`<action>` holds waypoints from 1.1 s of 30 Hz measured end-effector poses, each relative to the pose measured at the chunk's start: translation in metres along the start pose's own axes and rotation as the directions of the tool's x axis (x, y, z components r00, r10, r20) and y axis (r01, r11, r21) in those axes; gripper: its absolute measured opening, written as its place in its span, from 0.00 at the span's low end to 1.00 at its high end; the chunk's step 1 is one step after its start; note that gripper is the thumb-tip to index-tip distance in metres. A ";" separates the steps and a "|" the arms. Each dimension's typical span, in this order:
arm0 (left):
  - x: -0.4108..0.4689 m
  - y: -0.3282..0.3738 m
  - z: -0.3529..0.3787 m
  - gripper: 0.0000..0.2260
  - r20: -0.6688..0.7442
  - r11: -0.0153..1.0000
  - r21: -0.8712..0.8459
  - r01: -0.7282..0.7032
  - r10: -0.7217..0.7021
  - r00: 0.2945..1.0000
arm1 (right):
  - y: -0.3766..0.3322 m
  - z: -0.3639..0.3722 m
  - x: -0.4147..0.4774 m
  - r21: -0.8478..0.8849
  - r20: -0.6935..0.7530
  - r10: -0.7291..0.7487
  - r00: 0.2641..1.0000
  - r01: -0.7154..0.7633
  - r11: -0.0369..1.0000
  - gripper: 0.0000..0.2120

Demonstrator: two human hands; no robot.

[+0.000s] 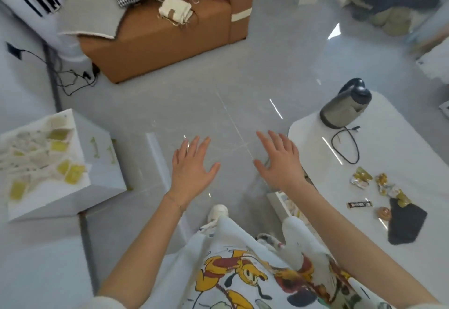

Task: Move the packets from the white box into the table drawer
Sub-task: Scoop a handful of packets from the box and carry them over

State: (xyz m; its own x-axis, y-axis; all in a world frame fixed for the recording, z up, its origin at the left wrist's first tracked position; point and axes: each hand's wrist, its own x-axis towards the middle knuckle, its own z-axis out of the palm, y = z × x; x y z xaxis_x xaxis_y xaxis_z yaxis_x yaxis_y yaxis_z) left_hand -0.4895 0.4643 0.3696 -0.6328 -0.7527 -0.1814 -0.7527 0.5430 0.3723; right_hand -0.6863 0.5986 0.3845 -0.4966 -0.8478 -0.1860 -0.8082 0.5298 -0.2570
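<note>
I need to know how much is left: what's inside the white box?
The white box holds a loose pile of white and yellow packets. Any beneath the top layer are covered.

A home living room: a brown sofa (165, 34) heaped with clothes, a glossy tiled floor (194, 99), and a low white surface (401, 153) carrying a kettle (345, 109) and snack wrappers (362, 180).

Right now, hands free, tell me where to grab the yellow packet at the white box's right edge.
Pinch the yellow packet by its exposed edge, coming from above with the left hand: it lies on top of the pile in the open-topped white box, whose walls likely block any side approach.
</note>
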 end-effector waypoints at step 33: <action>0.101 -0.286 -0.150 0.34 -0.246 0.492 -0.415 0.766 -0.871 0.426 | -0.446 0.024 0.391 0.035 0.318 -0.825 0.467 0.864 0.503 0.34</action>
State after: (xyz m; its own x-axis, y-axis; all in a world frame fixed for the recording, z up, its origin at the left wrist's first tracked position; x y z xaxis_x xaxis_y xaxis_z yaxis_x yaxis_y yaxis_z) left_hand -0.3106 0.1772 0.3813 0.4308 -0.8849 -0.1771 -0.7791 -0.4638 0.4219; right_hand -0.5120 0.0315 0.4033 0.5354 -0.8260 -0.1762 -0.8241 -0.4652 -0.3231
